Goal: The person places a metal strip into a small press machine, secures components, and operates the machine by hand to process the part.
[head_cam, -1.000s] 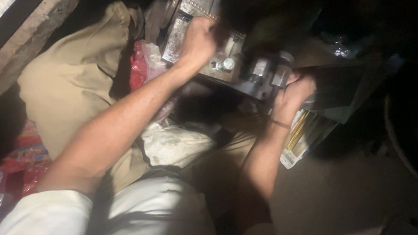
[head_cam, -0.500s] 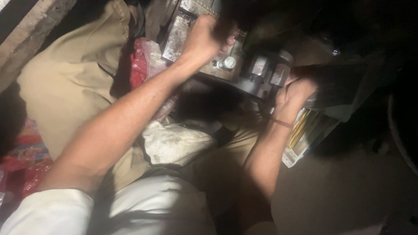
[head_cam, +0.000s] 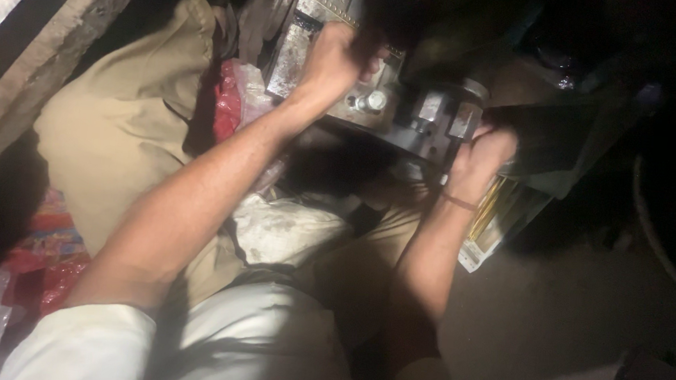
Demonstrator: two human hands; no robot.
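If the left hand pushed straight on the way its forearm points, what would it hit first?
Most likely the grey metal machine block itself: the left hand already rests fisted against its top face. Beyond lies deep shadow, so depth there is unclear.

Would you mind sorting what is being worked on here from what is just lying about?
In hand:
- metal machine block, gripped on top by the left hand
- its right end, held by the right hand

Lying about:
- white cloth
- red plastic wrapper
- striped carton
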